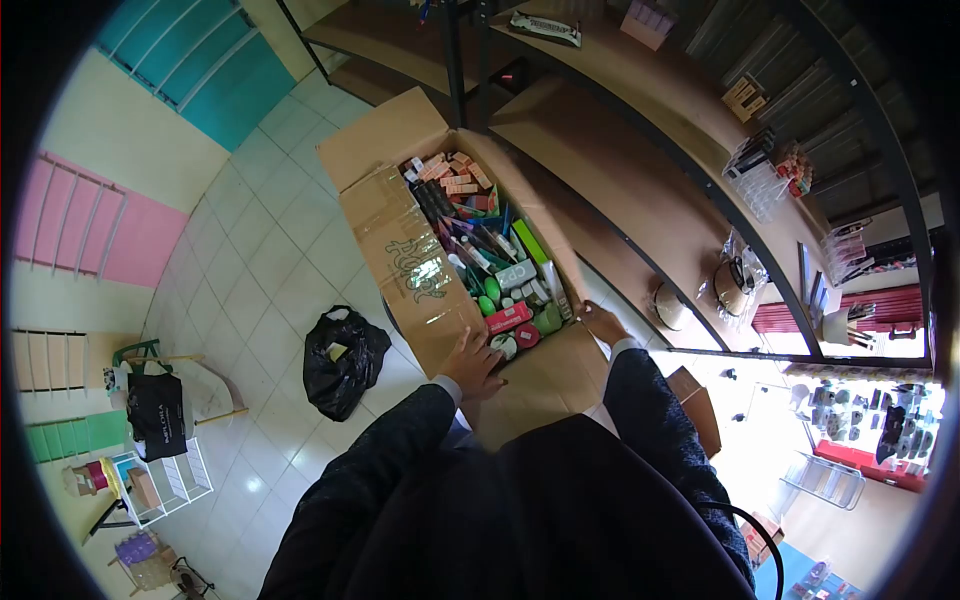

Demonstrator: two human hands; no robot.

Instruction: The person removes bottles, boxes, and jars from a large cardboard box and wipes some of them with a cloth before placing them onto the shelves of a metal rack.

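Note:
A large open cardboard box (400, 265) stands in front of me, filled with small cosmetics. Inside it lie orange boxes (462, 183), dark tubes, a bright green box (527, 240), a white box (517, 275), a red box (508, 318) and several small green containers (547, 320). My left hand (472, 365) rests on the box's near left edge, fingers spread and beside the contents. At the near right corner, my right hand (603, 325) has its fingers curled over the cardboard rim. No loose item shows in either hand.
Dark-framed shelves (590, 150) run along the right, bearing small packs and a plastic-wrapped basket (735, 275). A black plastic bag (343, 362) lies on the tiled floor to the left. Farther left stands a white rack (175, 480). Another brown box (695, 410) sits beyond my right arm.

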